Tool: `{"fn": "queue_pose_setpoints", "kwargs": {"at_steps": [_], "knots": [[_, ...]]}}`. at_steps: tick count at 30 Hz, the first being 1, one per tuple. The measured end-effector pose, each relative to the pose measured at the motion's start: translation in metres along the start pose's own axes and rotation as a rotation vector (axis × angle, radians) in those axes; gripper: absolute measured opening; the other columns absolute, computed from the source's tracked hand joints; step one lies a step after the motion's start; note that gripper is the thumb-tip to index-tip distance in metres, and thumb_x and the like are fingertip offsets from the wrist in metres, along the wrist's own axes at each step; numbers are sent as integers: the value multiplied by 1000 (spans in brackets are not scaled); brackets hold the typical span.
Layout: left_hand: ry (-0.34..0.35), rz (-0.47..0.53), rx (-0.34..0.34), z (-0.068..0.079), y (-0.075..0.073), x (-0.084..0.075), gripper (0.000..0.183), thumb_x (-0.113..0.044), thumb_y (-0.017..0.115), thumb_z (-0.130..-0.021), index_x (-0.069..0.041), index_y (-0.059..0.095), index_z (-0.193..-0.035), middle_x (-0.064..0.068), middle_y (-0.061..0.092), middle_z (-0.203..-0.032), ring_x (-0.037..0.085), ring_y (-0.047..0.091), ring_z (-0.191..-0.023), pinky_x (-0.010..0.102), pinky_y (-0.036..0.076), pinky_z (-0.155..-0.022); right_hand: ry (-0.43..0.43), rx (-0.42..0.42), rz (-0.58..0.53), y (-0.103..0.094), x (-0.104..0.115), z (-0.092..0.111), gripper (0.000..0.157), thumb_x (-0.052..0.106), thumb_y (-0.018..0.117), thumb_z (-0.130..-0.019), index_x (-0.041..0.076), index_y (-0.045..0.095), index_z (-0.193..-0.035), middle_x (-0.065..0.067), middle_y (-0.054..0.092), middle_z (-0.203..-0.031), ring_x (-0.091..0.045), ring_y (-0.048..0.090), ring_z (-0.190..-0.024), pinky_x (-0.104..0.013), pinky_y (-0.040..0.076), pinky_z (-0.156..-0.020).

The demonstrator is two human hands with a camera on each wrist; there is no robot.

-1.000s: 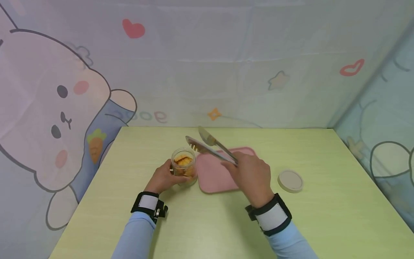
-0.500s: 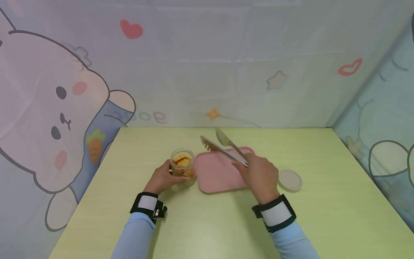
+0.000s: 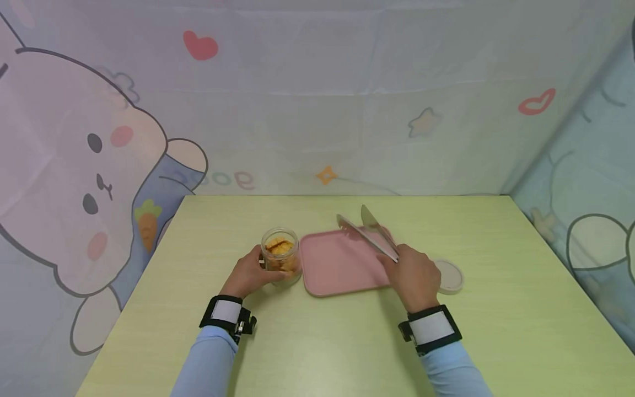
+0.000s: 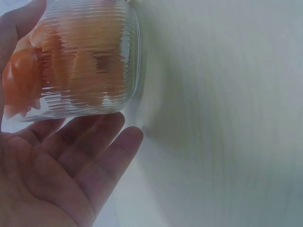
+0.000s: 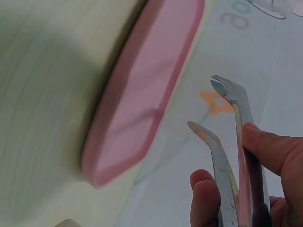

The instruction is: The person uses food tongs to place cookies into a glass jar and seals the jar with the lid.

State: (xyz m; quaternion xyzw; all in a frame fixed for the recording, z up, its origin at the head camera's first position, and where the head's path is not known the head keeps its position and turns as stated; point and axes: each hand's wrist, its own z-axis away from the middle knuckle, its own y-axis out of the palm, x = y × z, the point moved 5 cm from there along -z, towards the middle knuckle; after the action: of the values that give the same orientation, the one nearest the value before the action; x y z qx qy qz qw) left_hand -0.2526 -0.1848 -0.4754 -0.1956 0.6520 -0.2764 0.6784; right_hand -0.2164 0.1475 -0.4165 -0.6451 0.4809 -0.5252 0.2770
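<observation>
On the left of the pink tray stands a clear glass jar (image 3: 281, 255) holding orange-yellow chunks. My left hand (image 3: 253, 274) grips it from its left side, thumb in front. In the left wrist view the ribbed jar (image 4: 90, 56) shows orange pieces (image 4: 23, 78) through its wall, with fingers (image 4: 111, 163) under it. My right hand (image 3: 414, 278) holds metal tongs (image 3: 369, 238) over the tray's right part. Their arms are spread, with nothing between the tips. The right wrist view shows one forked tip and one smooth tip on the tongs (image 5: 244, 142), thumb and fingers on either arm.
The pink tray (image 3: 337, 264) lies in the middle of the light wooden table (image 3: 317, 342) and bears nothing on its visible surface. A round pale lid (image 3: 450, 277) lies to the right, partly behind my right hand. A printed cloth (image 3: 307, 99) hangs behind the table.
My right hand has moved right with the tongs, from beside the jar's mouth to over the tray's right part, and now overlaps the lid in view. The left hand and jar have stayed put.
</observation>
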Motion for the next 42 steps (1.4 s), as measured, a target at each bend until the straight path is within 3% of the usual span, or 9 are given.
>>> {"fn": "queue_pose_setpoints", "kwargs": {"at_steps": [11,20,34,42], "knots": [[-3,8,5,-2,2,1,88,-44,83,-66,-7,44,-136,17,60,-127,30,56,-106,47,51,-81,38,23,26,23,-23,3,37,31,65,-86,-4,60,-74,-20,62,-62,-31,56,-50,-45,43,-38],[-3,5,3,-1,2,6,94,-49,83,-64,-8,43,-138,17,59,-129,30,56,-106,45,52,-79,24,42,121,37,-30,10,34,24,68,-81,-9,68,-73,-26,58,-70,-41,56,-65,-55,47,-46],[3,-14,5,-2,3,8,83,-48,82,-65,-8,48,-129,16,62,-122,29,57,-98,42,52,-73,34,83,154,39,-34,10,37,27,66,-81,-9,68,-73,-25,58,-70,-40,55,-65,-53,46,-46],[-8,-22,4,-4,0,12,81,-47,82,-66,-8,48,-128,18,61,-125,30,57,-104,43,53,-75,31,95,143,39,-33,10,33,26,64,-77,-7,65,-69,-23,56,-68,-38,53,-64,-51,45,-45]]}}
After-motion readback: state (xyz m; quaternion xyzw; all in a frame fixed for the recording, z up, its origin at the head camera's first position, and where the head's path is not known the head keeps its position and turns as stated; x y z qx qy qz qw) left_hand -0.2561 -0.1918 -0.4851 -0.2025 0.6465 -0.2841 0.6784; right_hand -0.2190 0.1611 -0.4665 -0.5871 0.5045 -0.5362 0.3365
